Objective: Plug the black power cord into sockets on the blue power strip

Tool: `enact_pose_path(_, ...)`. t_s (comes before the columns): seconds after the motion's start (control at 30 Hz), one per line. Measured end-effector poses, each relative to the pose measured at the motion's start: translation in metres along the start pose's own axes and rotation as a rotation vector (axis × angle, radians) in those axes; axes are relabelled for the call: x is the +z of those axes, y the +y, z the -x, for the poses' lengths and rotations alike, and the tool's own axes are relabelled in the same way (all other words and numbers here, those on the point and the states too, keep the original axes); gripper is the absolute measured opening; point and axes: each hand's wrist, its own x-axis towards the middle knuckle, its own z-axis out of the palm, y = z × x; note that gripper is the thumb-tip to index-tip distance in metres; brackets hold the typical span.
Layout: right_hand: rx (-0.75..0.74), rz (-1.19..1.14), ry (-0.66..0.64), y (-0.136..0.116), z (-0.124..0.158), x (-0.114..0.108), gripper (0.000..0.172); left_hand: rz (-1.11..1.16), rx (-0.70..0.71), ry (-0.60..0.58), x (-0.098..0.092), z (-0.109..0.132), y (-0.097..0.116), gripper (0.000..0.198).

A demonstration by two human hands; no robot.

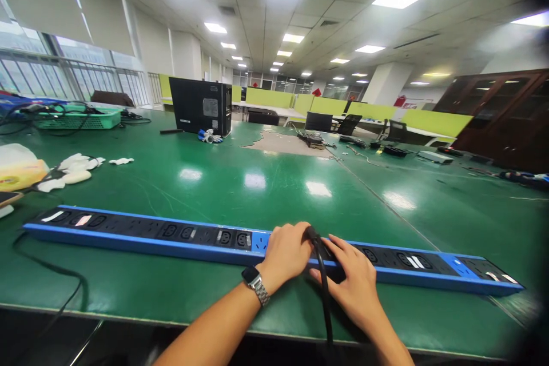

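Note:
A long blue and black power strip (pixel 146 230) lies across the green table in front of me, with rows of sockets along its top. My left hand (pixel 286 250), wearing a watch (pixel 256 284), is closed on a black plug (pixel 311 233) over the middle of the strip. From this plug a black cable (pixel 325 297) hangs down over the table's front edge. Just right of it, my right hand (pixel 357 271) grips the strip, thumb at the front side and fingers over the top. Whether the plug's prongs sit in a socket is hidden.
A black computer tower (pixel 199 106) stands farther back, with a green basket (pixel 92 118) of cables to its left. Crumpled white tissues (pixel 79 166) and a yellow packet (pixel 21 168) lie at left. Another thin cable (pixel 71 271) runs from the strip's left end.

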Motion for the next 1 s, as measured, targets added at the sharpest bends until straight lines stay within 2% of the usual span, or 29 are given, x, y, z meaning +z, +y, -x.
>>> enact_pose_path(0.27, -0.01, -0.008, 0.023, -0.002, 0.0, 0.0, 0.053, -0.017, 0.046, -0.008, -0.001, 0.003, 0.0, 0.018)
enact_pose_path(0.43, -0.027, 0.001, 0.053, -0.001, 0.0, 0.002, 0.048, -0.014, 0.166, 0.054, 0.005, 0.008, 0.005, 0.023)
enact_pose_path(0.57, -0.053, 0.005, 0.049, 0.001, 0.001, 0.001, 0.047, -0.01, 0.182, 0.079, 0.01, 0.007, 0.007, 0.026)
enact_pose_path(0.83, 0.001, 0.01, 0.036, -0.003, 0.0, 0.001, 0.047, -0.133, 0.171, 0.032, 0.001, 0.01, 0.001, 0.024)
enact_pose_path(1.0, 0.023, 0.014, 0.042, -0.004, 0.0, 0.003, 0.05, -0.205, 0.209, -0.005, -0.006, 0.008, 0.007, 0.024)
